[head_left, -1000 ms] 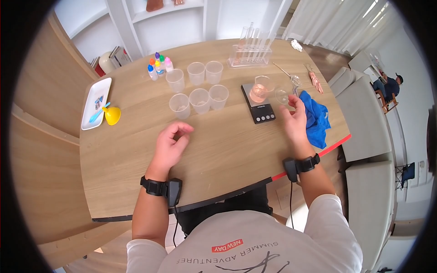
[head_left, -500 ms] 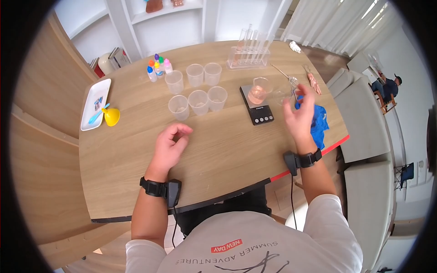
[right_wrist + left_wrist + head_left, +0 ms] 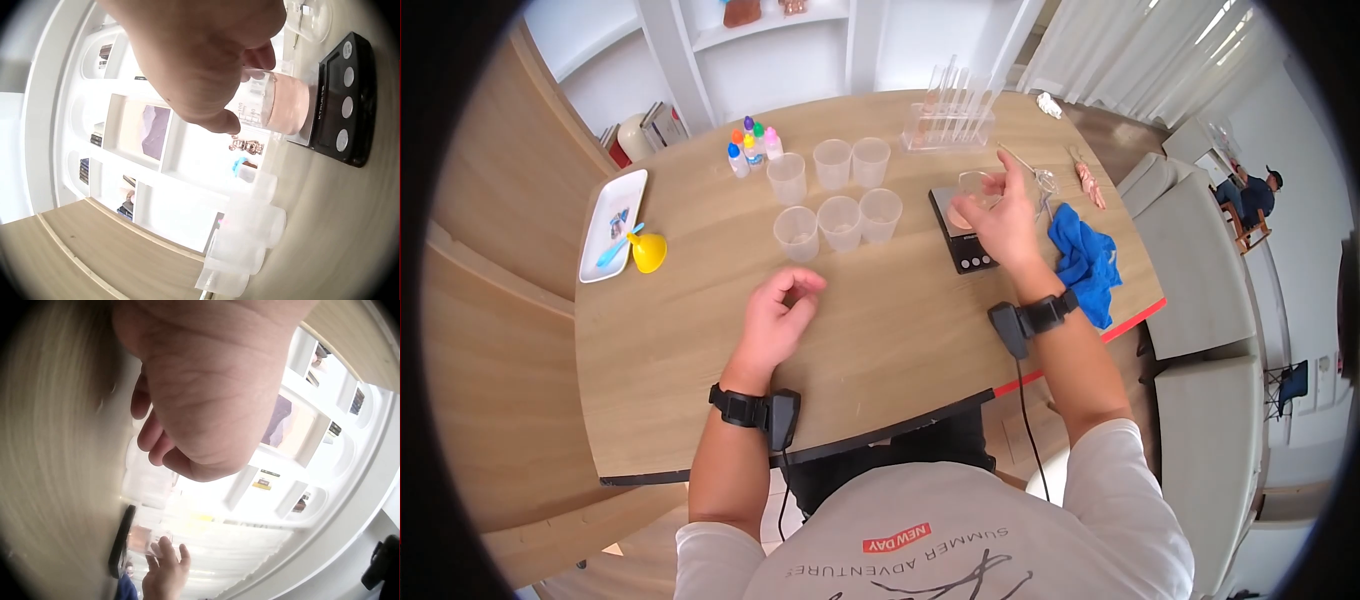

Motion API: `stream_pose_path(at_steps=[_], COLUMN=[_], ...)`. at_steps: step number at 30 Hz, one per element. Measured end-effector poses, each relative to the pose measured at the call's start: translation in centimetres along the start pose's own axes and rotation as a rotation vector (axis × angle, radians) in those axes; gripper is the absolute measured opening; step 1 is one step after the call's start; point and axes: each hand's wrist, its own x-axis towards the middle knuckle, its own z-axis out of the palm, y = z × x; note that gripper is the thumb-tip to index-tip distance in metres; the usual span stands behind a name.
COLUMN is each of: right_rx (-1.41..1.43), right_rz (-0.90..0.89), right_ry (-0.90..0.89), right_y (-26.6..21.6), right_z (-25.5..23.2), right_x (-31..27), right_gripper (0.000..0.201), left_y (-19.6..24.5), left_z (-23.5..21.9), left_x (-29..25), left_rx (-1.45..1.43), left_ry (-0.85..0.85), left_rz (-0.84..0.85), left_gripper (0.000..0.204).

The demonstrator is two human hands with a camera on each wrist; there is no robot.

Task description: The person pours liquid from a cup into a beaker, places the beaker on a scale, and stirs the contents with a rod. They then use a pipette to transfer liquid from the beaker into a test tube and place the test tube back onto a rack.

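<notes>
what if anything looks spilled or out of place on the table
No spill shows: the beaker of pink liquid stands upright on the digital scale. The blue cloth, crumpled to the scale's right, looks mildly untidy.

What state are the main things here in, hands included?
Beaker: upright, part-filled with pinkish liquid
Scale: under the beaker, display unreadable
Cups: upright, open-topped
Dropper bottles: upright, capped
Test tubes: standing in rack
Blue cloth: crumpled
Left hand: idle, loosely curled
Right hand: at the beaker, contact unclear
</notes>
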Motion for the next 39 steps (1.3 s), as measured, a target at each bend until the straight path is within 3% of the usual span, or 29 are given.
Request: stream_pose_path(at_steps=[4,9,16,23,25,27,29,31,35,37,39], right_rx=[0.004,0.155,0.183,0.213,0.172,0.178,0.052,0.036,-0.055,-0.009,0.005], right_rz=[-0.089,-0.271,-0.269,-0.233,-0.309,-0.410,-0.269,-0.103,0.058,0.204,0.189], right_ry=[-0.023,-0.227,-0.413,-0.426,-0.428,-0.125,0.275,0.507,0.475,0.303,0.318], right_y=[-2.1,-3.3,-5.8,-5.7,-5.6,-3.4,-1.4,0.6,6.0,6.9,8.3], right_z=[-1.1,0.0,1.1,1.2,0.4,-0.1,-1.7,-3.2,-3.1,-2.7,-2.1], right_x=[-2.0,-6.5,-10.3,-10.6,-10.1,-8.7,-6.3,-3.3,0.2,0.6,1.1], right_gripper=[0.090,0.090,0.089,0.088,0.087,0.087,0.086,0.087,0.091,0.094,0.093], left_y=[0.3,0.1,0.2,0.2,0.2,0.1,0.2,0.6,0.3,0.3,0.5], left_z=[0.0,0.0,-0.1,0.0,0.1,0.0,0.0,0.0,0.1,0.0,0.0], left_x=[0.0,0.2,0.1,0.1,0.1,0.1,0.0,0.0,0.1,0.1,0.0], left_rx=[0.003,0.003,0.010,0.012,-0.012,-0.016,-0.021,0.009,-0.011,0.011,0.018], left_ry=[-0.003,-0.002,0.001,0.007,0.014,0.012,0.020,0.018,0.004,0.013,0.020], left_rz=[0.005,0.029,0.025,0.044,0.027,0.027,0.023,0.007,0.035,0.055,0.044], left_gripper=[0.018,0.018,0.017,0.019,0.019,0.019,0.019,0.019,0.019,0.019,0.019])
